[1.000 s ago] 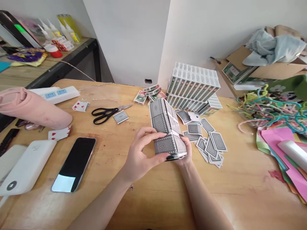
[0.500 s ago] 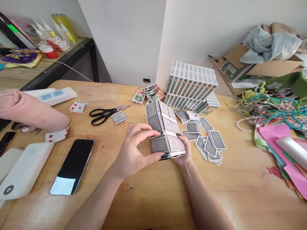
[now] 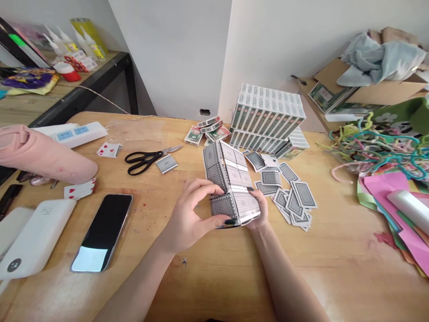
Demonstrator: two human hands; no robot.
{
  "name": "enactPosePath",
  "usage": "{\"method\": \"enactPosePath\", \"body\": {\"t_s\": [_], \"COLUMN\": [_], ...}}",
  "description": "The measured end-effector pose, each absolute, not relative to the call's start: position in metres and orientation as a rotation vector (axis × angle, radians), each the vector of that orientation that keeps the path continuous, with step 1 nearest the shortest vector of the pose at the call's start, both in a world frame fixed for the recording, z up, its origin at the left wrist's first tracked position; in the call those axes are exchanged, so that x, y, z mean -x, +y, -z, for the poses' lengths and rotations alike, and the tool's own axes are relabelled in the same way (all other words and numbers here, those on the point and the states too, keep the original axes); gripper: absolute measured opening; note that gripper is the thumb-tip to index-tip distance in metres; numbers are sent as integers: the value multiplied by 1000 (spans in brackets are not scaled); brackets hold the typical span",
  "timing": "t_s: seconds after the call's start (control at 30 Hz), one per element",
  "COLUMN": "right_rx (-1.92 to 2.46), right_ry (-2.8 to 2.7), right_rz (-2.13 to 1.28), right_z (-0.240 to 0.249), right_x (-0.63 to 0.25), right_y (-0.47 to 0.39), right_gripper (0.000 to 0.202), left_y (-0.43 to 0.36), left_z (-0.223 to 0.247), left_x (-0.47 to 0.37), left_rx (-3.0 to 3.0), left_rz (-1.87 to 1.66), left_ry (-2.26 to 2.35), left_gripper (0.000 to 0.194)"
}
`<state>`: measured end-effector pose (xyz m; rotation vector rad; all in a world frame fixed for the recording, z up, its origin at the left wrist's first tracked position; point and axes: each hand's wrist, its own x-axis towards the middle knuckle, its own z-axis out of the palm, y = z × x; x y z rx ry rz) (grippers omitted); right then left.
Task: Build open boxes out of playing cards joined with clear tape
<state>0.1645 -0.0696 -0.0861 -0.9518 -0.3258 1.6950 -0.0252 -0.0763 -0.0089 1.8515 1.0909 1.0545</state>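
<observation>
A block-like structure of folded playing cards (image 3: 238,172), patterned in grey and white, is held tilted above the table between my two hands. My left hand (image 3: 191,214) grips its near left corner, thumb at the lower edge and fingers on the side face. My right hand (image 3: 259,208) supports it from the right, with the thumb on the top face and the other fingers hidden underneath. Loose playing cards (image 3: 295,201) lie spread on the table just right of the structure. A folded card (image 3: 166,164) rests left of it, beside black-handled scissors (image 3: 144,162).
Stacked card boxes (image 3: 268,116) stand behind my hands, with a few more card packs (image 3: 208,130) next to them. A phone (image 3: 103,232), a white power bank (image 3: 36,237) and a pink roll (image 3: 50,154) lie left. Pipe cleaners (image 3: 378,152) and coloured paper (image 3: 395,210) sit right.
The card structure has dipped very slightly at its near end, and my left fingers have shifted a little on its side. Both hands keep their hold.
</observation>
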Motion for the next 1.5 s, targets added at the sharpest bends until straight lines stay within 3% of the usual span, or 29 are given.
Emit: {"method": "enactPosePath", "body": {"t_s": [0.17, 0.53, 1.5], "right_rx": [921, 940, 1029], "right_ry": [-220, -190, -314], "right_rz": [-1756, -1809, -1885], "right_z": [87, 86, 87], "right_x": [-166, -167, -168], "right_y": [-68, -66, -68], "right_gripper": [23, 26, 24], "left_y": [-76, -73, -70], "left_z": [-2, -32, -46], "left_x": [33, 42, 34], "left_rx": [-2008, -2136, -2069], "left_rz": [-1049, -630, -382], "left_ry": [1107, 1218, 1329], "left_gripper": [29, 33, 26]}}
